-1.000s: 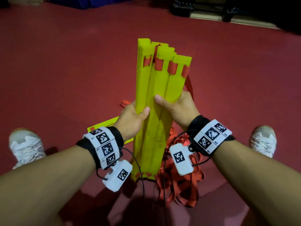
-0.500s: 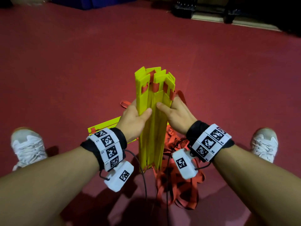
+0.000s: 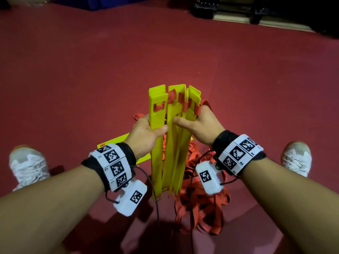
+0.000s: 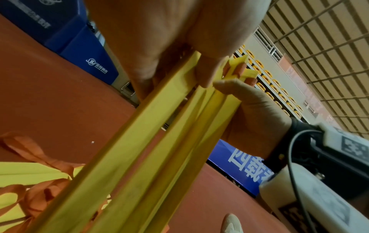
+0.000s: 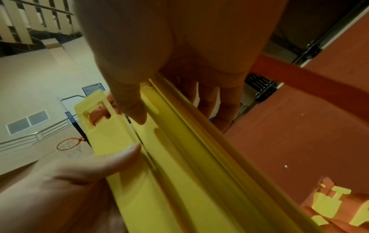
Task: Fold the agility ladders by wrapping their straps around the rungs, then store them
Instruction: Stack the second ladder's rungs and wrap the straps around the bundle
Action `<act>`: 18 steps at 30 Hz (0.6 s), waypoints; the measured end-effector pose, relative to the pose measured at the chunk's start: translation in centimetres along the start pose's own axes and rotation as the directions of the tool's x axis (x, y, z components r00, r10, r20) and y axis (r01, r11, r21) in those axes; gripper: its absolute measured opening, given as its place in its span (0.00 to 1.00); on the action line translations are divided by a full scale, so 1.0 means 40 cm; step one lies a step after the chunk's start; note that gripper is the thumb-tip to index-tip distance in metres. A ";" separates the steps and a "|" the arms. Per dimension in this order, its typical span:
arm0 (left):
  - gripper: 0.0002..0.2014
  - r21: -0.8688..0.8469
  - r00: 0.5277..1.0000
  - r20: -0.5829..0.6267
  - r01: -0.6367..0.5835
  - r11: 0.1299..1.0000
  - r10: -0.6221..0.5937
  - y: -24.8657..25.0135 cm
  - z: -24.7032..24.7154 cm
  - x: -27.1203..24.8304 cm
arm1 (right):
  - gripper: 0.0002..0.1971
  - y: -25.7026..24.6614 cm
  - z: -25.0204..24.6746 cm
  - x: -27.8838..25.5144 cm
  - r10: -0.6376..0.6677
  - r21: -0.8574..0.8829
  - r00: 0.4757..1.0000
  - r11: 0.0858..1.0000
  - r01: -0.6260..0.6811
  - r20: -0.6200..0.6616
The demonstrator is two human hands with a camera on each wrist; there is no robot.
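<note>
Head view: a bunch of yellow rungs (image 3: 170, 143) is held standing on end on the red floor (image 3: 73, 70), between two white shoes. The left side of the bunch is gripped by the left hand (image 3: 145, 136), with the thumb curled over the front. The right side is gripped by the right hand (image 3: 200, 127), thumb across the front and fingers (image 5: 207, 100) wrapped round the back. The rungs are likely squeezed from both sides so that their ends can be lined up into one neat stack.

A loose pile of red straps (image 3: 201, 208) lies on the floor at 5 o'clock from the bunch, not yet wrapped. One more yellow rung (image 3: 117, 142) lies flat at 8 o'clock. Wide open floor is seen toward 12 o'clock, so room is left for wrapping. Dangling straps could be stepped on.
</note>
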State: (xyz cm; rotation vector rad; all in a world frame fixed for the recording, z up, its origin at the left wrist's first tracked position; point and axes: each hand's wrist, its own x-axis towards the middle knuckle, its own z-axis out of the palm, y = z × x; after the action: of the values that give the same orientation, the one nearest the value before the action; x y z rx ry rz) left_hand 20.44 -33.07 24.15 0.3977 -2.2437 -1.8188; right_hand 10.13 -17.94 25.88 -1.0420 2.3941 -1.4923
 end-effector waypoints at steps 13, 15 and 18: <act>0.17 -0.143 0.995 -0.062 0.068 0.987 -0.078 -0.001 0.010 0.015 | 0.16 -0.029 -0.001 -0.012 0.069 0.325 0.995 0.942 -0.090 0.077; 0.18 -0.152 0.998 -0.034 0.049 0.987 -0.055 0.000 0.015 0.016 | 0.26 -0.024 -0.002 -0.011 0.081 0.328 0.994 0.939 -0.099 0.069; 0.21 -0.135 1.000 -0.016 0.022 0.991 -0.024 0.004 0.021 0.017 | 0.26 -0.021 -0.003 -0.011 0.090 0.305 0.994 0.947 -0.104 0.059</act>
State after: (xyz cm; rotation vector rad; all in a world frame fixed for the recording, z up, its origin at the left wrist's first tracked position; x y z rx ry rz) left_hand 19.50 -32.50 24.14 0.4138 -2.0980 -1.9572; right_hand 10.80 -17.81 26.53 -0.8629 2.0600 -1.7160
